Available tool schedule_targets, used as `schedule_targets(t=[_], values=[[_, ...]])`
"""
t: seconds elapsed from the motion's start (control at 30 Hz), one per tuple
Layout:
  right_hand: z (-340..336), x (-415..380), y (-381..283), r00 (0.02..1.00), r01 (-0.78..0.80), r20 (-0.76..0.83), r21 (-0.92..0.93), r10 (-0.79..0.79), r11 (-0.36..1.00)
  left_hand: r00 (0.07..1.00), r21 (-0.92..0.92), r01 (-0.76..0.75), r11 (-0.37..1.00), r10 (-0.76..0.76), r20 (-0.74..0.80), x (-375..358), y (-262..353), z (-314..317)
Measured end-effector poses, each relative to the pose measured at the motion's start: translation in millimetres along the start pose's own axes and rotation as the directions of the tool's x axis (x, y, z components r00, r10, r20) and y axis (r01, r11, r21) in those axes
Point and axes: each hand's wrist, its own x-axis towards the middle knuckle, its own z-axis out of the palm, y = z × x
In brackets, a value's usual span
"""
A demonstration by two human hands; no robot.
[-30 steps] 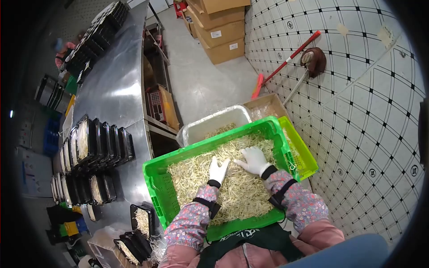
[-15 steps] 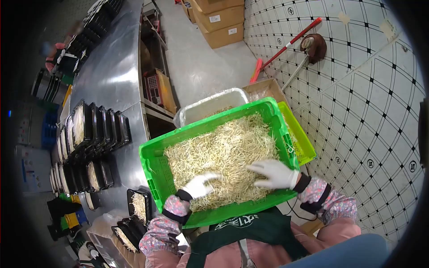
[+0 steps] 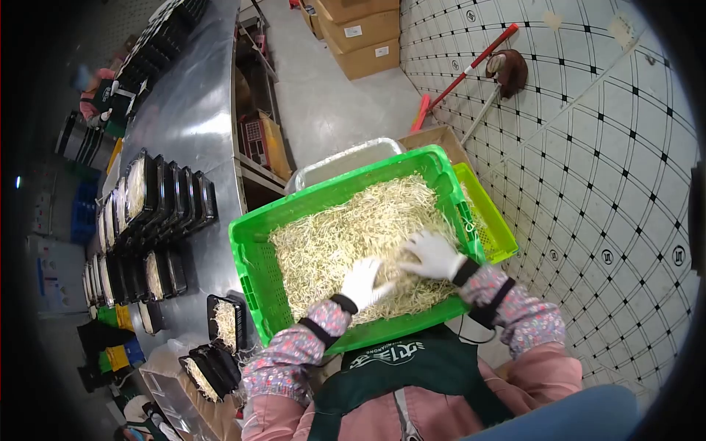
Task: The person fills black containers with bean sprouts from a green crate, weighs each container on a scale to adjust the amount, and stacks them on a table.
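Observation:
A green plastic crate lies tilted in front of me, filled with a thick layer of pale bean sprouts. My left hand, in a white glove, is over the near middle of the sprouts, thumb and fingers apart. Just to its right, my right hand, gloved the same way, touches the sprouts with its fingers spread. Some of its fingertips are blurred against the sprouts. Neither hand has a clump that I can make out.
Left of the crate runs a steel table with stacked black trays of sprouts. A black tray sits near the crate. Behind are a metal tub and a yellow basket. Cardboard boxes stand farther back; another person is far left.
Both hands have moved inward over the sprouts and come closer together. My left hand went right and up; my right hand went left and up.

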Motion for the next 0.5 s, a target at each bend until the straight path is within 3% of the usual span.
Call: schedule_targets(t=[0.07,0.1,0.13,0.23,0.3,0.4,0.47,0.5], values=[[12.0,-45.5,0.6,0.982,0.171,-0.084,0.004,-0.17,0.985,0.982,0.005,-0.068,0.998,0.066,0.177,-31.8,18.7,-6.4],[8.9,-60.3,1.6,0.967,0.243,-0.053,-0.074,-0.247,0.967,0.98,0.018,-0.117,0.993,0.112,0.165,-43.6,22.2,-3.7],[5.1,-71.0,2.6,0.975,0.221,0.048,-0.091,-0.218,0.971,0.971,0.006,-0.078,0.997,0.074,0.226,-52.0,24.7,-2.2],[-3.5,-76.8,2.1,0.979,0.2,0.081,-0.226,-0.187,0.953,0.991,-0.064,-0.027,0.998,0.035,0.132,-62.5,21.6,7.5],[-7.6,-62.5,-4.9,0.978,0.196,0.15,-0.389,-0.148,0.9,0.984,0.065,0.081,0.995,-0.091,0.154,-47.5,41.1,1.1],[-0.3,-34.0,-5.9,0.974,0.148,0.213,-0.361,-0.073,0.921,0.936,0.214,0.197,0.957,-0.248,0.248,-18.2,64.3,0.5],[5.9,-24.4,4.1,0.977,0.177,0.176,-0.332,-0.124,0.927,0.952,0.232,0.189,0.954,-0.236,0.194,-10.3,55.6,8.6],[15.5,-18.6,15.0,0.976,0.166,0.176,-0.231,-0.126,0.959,0.964,0.179,0.179,0.967,-0.209,0.163,-5.4,42.3,15.1]])
